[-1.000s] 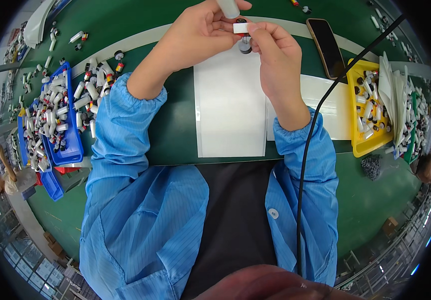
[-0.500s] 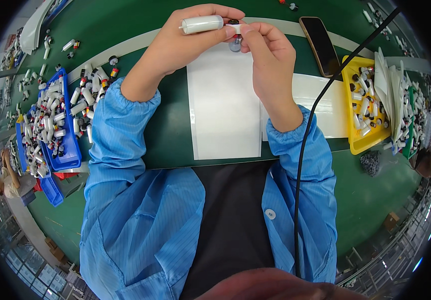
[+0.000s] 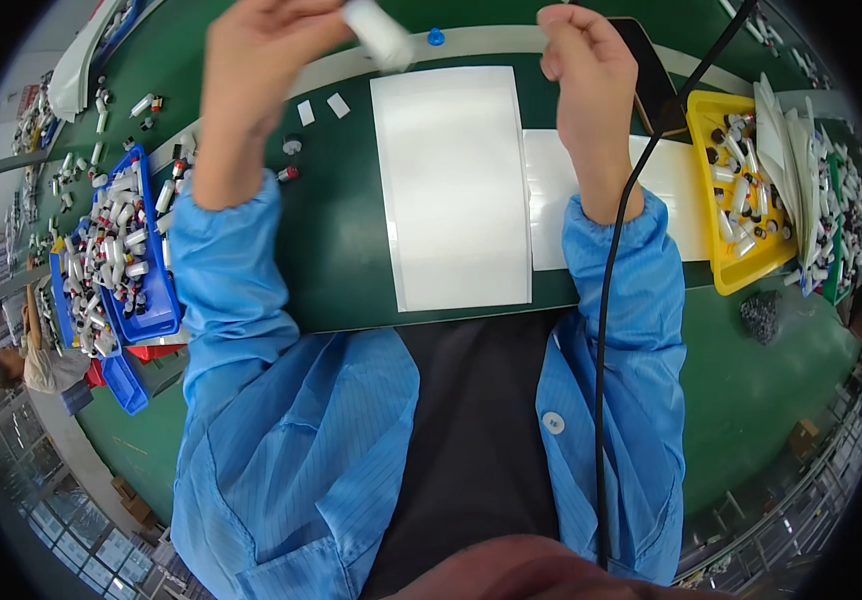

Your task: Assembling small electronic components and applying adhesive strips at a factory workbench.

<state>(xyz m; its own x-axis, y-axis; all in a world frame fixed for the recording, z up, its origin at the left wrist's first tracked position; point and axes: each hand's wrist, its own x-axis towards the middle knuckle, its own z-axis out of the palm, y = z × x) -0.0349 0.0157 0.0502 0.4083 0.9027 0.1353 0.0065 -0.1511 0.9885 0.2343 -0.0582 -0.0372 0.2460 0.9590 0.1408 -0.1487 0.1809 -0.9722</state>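
Note:
My left hand (image 3: 269, 50), at the far left of the white sheet (image 3: 451, 190), grips a white plastic tube (image 3: 379, 36) that is smeared by motion. My right hand (image 3: 593, 62) is raised beside the phone, its fingers curled and pinched together; what they hold, if anything, is hidden. Between the hands a small blue cap (image 3: 436, 37) rests on the table's pale strip. Near my left wrist lie two small white slips (image 3: 306, 112), a small grey-and-black piece (image 3: 292, 145) and a red-and-black piece (image 3: 288, 174).
Blue trays (image 3: 156, 315) heaped with white tubes stand at the left. A yellow tray (image 3: 706, 225) of similar parts is at the right, beside stacked white sheets (image 3: 789, 170). A dark phone (image 3: 651, 85) lies behind my right hand. A black cable (image 3: 611, 290) crosses in front of my right arm.
My hands have parted: the left went left with the white tube, the right went right. The small dark-topped clear piece between them is out of sight. Slips and the blue cap now show.

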